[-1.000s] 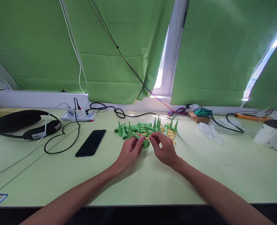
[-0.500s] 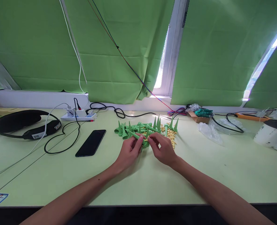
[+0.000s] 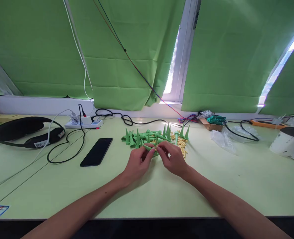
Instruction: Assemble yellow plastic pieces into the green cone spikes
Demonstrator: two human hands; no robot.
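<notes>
My left hand [image 3: 139, 162] is closed in a pinch around a green plastic spike [image 3: 148, 147], a hollow-looking cone whose tip points left. Close beside it, my right hand [image 3: 173, 157] is also pinched, its fingertips at the spike's right end on a small pale-yellow piece that is mostly hidden. Just beyond both hands lies a cluster of green spikes [image 3: 138, 139], some standing point up and others on their sides. A heap of small pale-yellow pieces [image 3: 182, 146] spreads behind my right hand.
A black phone [image 3: 96, 152] lies to the left, near a black headset-like band [image 3: 43, 137] and a power strip [image 3: 84, 124]. Cables run along the back. Right of the pile are a small cardboard box [image 3: 211, 125], clear plastic bags [image 3: 224, 141] and a white roll [image 3: 287, 142].
The green spike in my left hand has turned and drawn back, so less of it sticks out to the left. My right hand stays almost in place.
</notes>
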